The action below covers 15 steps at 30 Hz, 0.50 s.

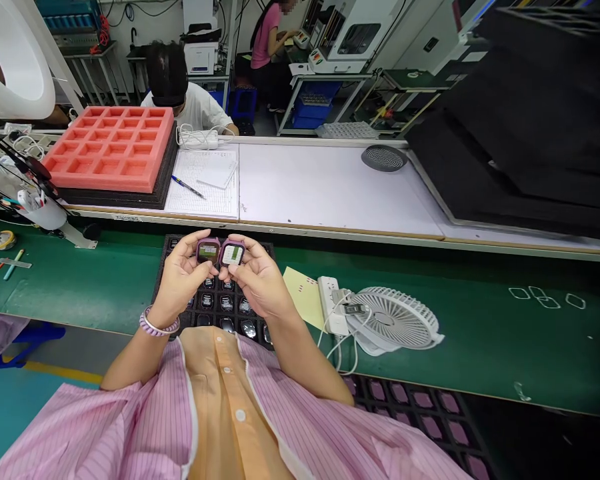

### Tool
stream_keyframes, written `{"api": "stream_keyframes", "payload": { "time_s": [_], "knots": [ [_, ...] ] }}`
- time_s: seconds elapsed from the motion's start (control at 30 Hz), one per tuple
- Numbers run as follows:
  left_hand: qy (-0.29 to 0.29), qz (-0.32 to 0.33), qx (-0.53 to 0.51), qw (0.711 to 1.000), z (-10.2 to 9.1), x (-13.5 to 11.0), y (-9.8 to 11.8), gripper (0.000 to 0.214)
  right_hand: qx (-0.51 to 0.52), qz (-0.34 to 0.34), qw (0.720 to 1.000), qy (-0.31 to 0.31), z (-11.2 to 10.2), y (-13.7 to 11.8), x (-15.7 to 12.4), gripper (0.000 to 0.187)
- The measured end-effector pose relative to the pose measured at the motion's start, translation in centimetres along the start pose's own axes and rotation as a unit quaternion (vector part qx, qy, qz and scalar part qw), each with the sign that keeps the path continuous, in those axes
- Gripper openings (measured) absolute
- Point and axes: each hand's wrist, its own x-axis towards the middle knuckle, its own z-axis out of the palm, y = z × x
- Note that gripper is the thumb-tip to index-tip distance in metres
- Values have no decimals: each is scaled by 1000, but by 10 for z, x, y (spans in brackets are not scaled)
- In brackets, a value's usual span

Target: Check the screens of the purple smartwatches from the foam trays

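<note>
Two small square devices like smartwatch bodies, with purple rims and lit screens, are held side by side above a black tray. My left hand [186,272] pinches the left watch body [209,251], whose screen looks dark with a greenish patch. The right watch body [232,255] shows a white screen with some green, and my right hand [258,275] grips it between thumb and fingers. Below both hands, the black compartment tray [155,293] holds several dark, glossy square pieces in its cells.
A white fan [397,319] and a power strip [333,305] lie right of the tray, beside a yellow sheet [303,297]. On the raised shelf are a pink foam tray [107,150], papers with a pen [189,187] and a black cover [520,133]. Two people sit beyond.
</note>
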Motion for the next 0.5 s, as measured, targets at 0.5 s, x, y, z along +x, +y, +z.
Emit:
{"api": "stream_keyframes", "payload": {
  "time_s": [0.5],
  "knots": [
    [25, -23, 7, 999, 2, 0, 2, 41, 26, 11, 1000, -2, -2, -1, -1, 44]
  ]
}}
